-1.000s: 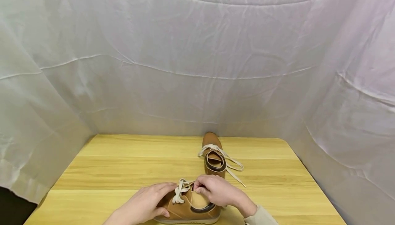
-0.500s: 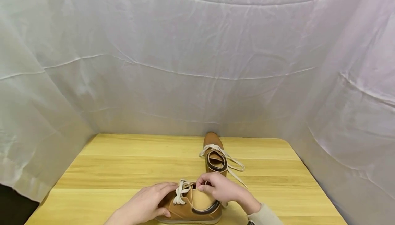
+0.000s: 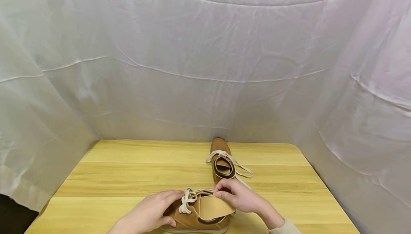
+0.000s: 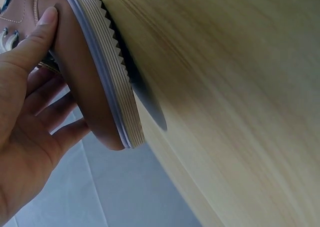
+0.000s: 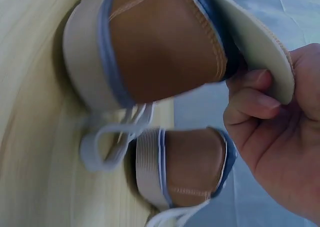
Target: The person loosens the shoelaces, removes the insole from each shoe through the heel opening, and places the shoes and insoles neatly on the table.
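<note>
A brown lace-up shoe (image 3: 189, 219) lies sideways near the table's front edge, its toe to the left. My left hand (image 3: 154, 210) grips it over the toe, the thumb on the near side and the fingers across the top; the left wrist view shows the thumb on the brown upper (image 4: 75, 72). A tan insole (image 3: 213, 207) sticks up out of the shoe's opening at the heel. My right hand (image 3: 240, 196) pinches its heel end between thumb and fingers, and the pale underside of the insole (image 5: 260, 47) shows in the right wrist view. The insole's front part is hidden inside the shoe.
A second brown shoe (image 3: 219, 146) stands behind, its toe against the grey curtain (image 3: 205, 102). Loose pale laces (image 3: 245, 171) trail from it to the right. The wooden table (image 3: 128, 169) extends to both sides, with curtain around the left, back and right.
My right hand has moved right and slightly up, drawing the insole's heel end out past the shoe's collar. The left hand and both shoes stay about where they were.
</note>
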The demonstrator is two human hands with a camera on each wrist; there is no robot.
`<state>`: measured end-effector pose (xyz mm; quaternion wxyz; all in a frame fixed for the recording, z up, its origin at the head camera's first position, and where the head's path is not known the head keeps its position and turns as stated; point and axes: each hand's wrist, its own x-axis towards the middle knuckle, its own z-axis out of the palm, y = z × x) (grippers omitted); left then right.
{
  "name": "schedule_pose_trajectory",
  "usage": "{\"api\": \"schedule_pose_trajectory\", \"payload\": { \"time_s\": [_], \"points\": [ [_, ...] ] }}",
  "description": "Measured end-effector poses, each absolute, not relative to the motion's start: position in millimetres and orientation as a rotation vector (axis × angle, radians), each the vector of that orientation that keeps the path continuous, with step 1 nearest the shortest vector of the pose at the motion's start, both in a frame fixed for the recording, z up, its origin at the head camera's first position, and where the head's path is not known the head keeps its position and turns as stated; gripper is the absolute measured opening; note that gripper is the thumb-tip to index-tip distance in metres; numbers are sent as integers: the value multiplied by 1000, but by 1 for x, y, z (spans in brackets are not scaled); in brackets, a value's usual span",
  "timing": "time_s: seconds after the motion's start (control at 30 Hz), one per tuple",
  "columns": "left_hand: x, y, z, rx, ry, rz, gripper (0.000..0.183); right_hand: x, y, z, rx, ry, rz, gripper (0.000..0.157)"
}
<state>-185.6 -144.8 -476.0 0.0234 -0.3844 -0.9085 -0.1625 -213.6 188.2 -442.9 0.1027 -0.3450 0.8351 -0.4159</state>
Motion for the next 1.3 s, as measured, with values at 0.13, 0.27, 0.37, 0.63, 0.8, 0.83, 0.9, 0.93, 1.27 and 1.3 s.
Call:
{"api": "schedule_pose_trajectory", "payload": {
  "time_s": [0.13, 0.27, 0.37, 0.63, 0.8, 0.83, 0.9, 0.93, 1.27, 1.3],
  "points": [
    [-185, -145, -475, -1191, -2816, -500, 78, -211, 198, -448, -1023, 2487, -1280, 11],
    [-185, -145, -475, -1182, -2820, -506, 78, -209, 203, -451, -1041, 2515, -1306, 12],
    [-185, -145, -475, -1181, -2819, -508, 77, -207, 205, -452, -1087, 2560, -1294, 13],
    [-185, -146, -476, -1188, -2805, -502, 77, -200, 201, -447, -1518, 2797, -1094, 25],
    [-185, -146, -476, -1191, -2793, -504, 76, -194, 198, -443, -1808, 2911, -794, 33],
    [-185, -146, -476, -1192, -2793, -503, 76, -193, 197, -443, -1860, 2915, -735, 34],
    [-185, -146, -476, -1191, -2794, -502, 75, -192, 196, -442, -1925, 2896, -649, 37],
    [-185, -146, -477, -1189, -2795, -502, 75, -191, 196, -443, -1948, 2881, -617, 38],
    [-186, -147, -477, -1192, -2803, -497, 75, -192, 195, -449, -2038, 2769, -423, 24],
    [-186, -147, -477, -1193, -2803, -495, 75, -192, 196, -450, -2036, 2769, -404, 23]
  ]
}}
